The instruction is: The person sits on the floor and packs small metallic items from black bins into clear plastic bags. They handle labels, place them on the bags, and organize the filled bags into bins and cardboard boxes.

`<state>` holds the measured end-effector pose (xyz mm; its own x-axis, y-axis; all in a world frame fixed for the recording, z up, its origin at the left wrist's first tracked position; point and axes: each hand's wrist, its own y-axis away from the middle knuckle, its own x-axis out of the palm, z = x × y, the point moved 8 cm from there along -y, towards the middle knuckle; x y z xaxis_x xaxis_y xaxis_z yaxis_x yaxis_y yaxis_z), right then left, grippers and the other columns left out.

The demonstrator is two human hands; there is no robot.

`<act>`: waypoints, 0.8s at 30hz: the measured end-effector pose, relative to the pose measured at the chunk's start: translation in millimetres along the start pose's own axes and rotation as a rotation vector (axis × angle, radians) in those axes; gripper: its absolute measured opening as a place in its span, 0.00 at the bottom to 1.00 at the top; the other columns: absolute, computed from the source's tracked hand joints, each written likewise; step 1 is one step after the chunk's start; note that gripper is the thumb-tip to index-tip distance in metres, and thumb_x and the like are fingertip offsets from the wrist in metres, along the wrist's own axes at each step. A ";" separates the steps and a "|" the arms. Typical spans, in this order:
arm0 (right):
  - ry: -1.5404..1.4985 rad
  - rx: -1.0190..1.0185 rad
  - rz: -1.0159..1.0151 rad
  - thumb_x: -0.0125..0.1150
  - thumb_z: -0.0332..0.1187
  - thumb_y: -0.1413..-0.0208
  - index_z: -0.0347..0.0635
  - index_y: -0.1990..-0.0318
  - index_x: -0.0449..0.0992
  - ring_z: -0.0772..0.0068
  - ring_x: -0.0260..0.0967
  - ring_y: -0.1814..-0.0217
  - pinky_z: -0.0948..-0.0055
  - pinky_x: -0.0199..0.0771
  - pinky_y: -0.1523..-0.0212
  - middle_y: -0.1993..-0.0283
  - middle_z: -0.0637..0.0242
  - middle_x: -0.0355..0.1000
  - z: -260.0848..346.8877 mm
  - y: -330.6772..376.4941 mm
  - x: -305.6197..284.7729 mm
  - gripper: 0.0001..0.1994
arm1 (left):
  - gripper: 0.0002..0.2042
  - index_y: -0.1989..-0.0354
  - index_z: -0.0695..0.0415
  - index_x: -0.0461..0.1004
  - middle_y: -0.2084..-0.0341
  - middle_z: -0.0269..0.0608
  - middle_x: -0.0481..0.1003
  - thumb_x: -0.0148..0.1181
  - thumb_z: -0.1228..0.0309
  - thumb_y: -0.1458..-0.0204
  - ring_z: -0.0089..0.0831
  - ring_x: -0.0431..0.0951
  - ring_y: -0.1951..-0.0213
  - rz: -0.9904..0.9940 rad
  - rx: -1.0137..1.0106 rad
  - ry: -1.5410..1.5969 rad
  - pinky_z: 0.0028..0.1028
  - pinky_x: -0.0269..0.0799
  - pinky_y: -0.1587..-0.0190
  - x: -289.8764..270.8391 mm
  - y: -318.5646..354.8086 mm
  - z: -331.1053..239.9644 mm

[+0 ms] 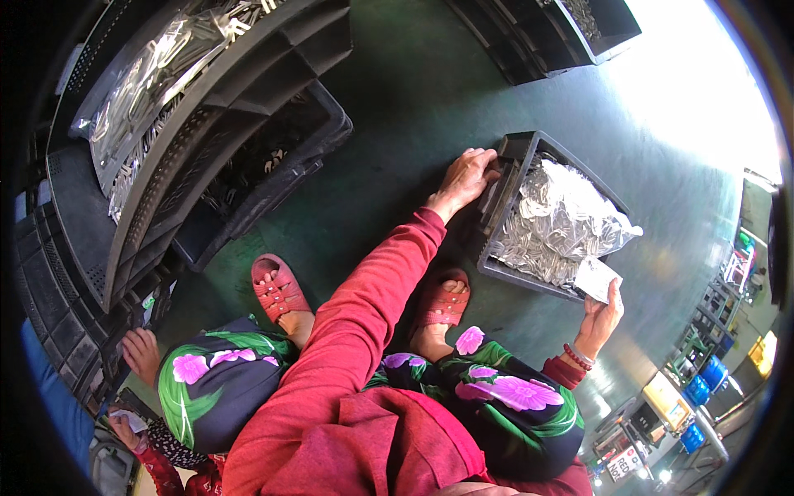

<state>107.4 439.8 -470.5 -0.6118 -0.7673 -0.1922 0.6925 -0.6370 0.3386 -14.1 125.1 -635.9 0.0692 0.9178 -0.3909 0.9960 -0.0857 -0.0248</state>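
My left hand (467,182) has its fingers curled over the left rim of a black plastic crate (529,285) on the floor. The crate is filled with many small flat shiny metal pieces (529,240). A clear plastic bag (579,202) of similar pieces lies on top of them and hangs partly over the right rim. At the crate's near right corner, my right hand (600,321) pinches a white paper slip (595,279) between thumb and fingers. The slip covers a bit of that corner.
Stacked black crates (207,124) at the left hold long metal pieces in a plastic bag. More black crates (546,33) stand at the far side. At the lower left are another person's hand (128,428) and another hand (142,354). Blue containers (699,388) and equipment are at the right.
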 end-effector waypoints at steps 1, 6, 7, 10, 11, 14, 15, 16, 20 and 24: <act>-0.008 0.002 -0.004 0.56 0.37 0.43 0.33 0.66 0.73 0.84 0.52 0.88 0.82 0.48 0.87 0.80 0.68 0.69 -0.8 -0.4 0.5 0.12 | 0.07 0.67 0.58 0.71 0.73 0.42 0.73 0.60 0.76 0.55 0.40 0.73 0.64 -0.048 0.022 -0.024 0.35 0.68 0.62 -4.6 4.5 -1.1; -0.060 -0.021 0.025 0.56 0.37 0.43 0.33 0.65 0.73 0.84 0.55 0.87 0.82 0.49 0.87 0.78 0.66 0.71 -1.8 -2.3 12.1 0.13 | 0.05 0.70 0.59 0.68 0.77 0.39 0.73 0.58 0.79 0.52 0.31 0.74 0.71 -0.373 -0.067 0.270 0.27 0.70 0.68 -33.3 46.7 9.8; -0.079 -0.021 0.022 0.55 0.37 0.43 0.33 0.65 0.73 0.84 0.56 0.86 0.82 0.50 0.87 0.77 0.65 0.71 -1.8 -1.3 15.5 0.13 | 0.04 0.70 0.59 0.68 0.79 0.39 0.72 0.57 0.79 0.51 0.27 0.74 0.73 -0.414 -0.153 0.305 0.26 0.69 0.69 -38.9 56.9 18.1; -0.096 -0.015 0.082 0.55 0.36 0.43 0.33 0.62 0.72 0.82 0.62 0.83 0.82 0.53 0.86 0.72 0.63 0.73 -0.2 2.7 32.8 0.12 | 0.05 0.71 0.60 0.65 0.81 0.35 0.71 0.55 0.77 0.47 0.18 0.71 0.76 -0.484 -0.323 0.267 0.21 0.70 0.72 -72.8 74.6 42.4; -0.126 0.000 -0.008 0.54 0.35 0.42 0.33 0.60 0.72 0.79 0.67 0.78 0.81 0.59 0.85 0.69 0.62 0.74 -1.2 5.5 34.9 0.12 | 0.05 0.71 0.61 0.65 0.80 0.35 0.71 0.55 0.76 0.47 0.19 0.72 0.76 -0.457 -0.418 0.376 0.22 0.71 0.74 -75.8 81.3 50.7; -0.050 -0.033 0.356 0.53 0.34 0.41 0.32 0.59 0.71 0.76 0.70 0.75 0.79 0.66 0.83 0.68 0.61 0.74 -1.9 6.0 73.1 0.12 | 0.05 0.70 0.62 0.66 0.77 0.38 0.72 0.55 0.76 0.47 0.22 0.74 0.75 -0.347 -0.550 0.662 0.23 0.76 0.78 -101.9 77.8 32.0; -0.003 -0.101 0.366 0.52 0.34 0.41 0.32 0.59 0.72 0.75 0.71 0.74 0.78 0.68 0.82 0.68 0.61 0.74 -5.9 5.9 86.8 0.11 | 0.05 0.69 0.63 0.66 0.76 0.40 0.73 0.55 0.75 0.47 0.22 0.74 0.75 -0.311 -0.535 0.707 0.22 0.75 0.76 -109.8 74.2 19.6; 0.035 -0.124 0.431 0.52 0.33 0.41 0.32 0.61 0.74 0.73 0.71 0.75 0.77 0.69 0.82 0.68 0.62 0.74 -6.7 7.8 105.4 0.11 | 0.07 0.68 0.63 0.65 0.75 0.41 0.74 0.55 0.73 0.47 0.23 0.75 0.74 -0.269 -0.545 0.755 0.23 0.76 0.75 -116.7 69.7 1.2; -0.103 -0.150 0.504 0.51 0.35 0.40 0.31 0.62 0.74 0.69 0.72 0.74 0.73 0.76 0.77 0.69 0.60 0.74 -11.3 17.6 166.7 0.13 | 0.08 0.67 0.62 0.65 0.73 0.44 0.75 0.56 0.71 0.47 0.26 0.77 0.71 -0.188 -0.519 0.846 0.25 0.77 0.72 -121.3 53.5 -59.2; -0.279 0.015 0.575 0.49 0.37 0.39 0.31 0.60 0.74 0.69 0.74 0.71 0.71 0.78 0.75 0.67 0.59 0.75 -22.8 41.2 203.7 0.15 | 0.10 0.66 0.63 0.65 0.72 0.45 0.75 0.57 0.70 0.47 0.26 0.77 0.70 -0.143 -0.453 0.879 0.25 0.77 0.72 -99.9 45.8 -89.6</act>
<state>20.0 255.5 -516.8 -0.2222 -0.9366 0.2709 0.9356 -0.1266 0.3296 29.7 64.2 -515.6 -0.2182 0.8844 0.4126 0.9130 0.0357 0.4063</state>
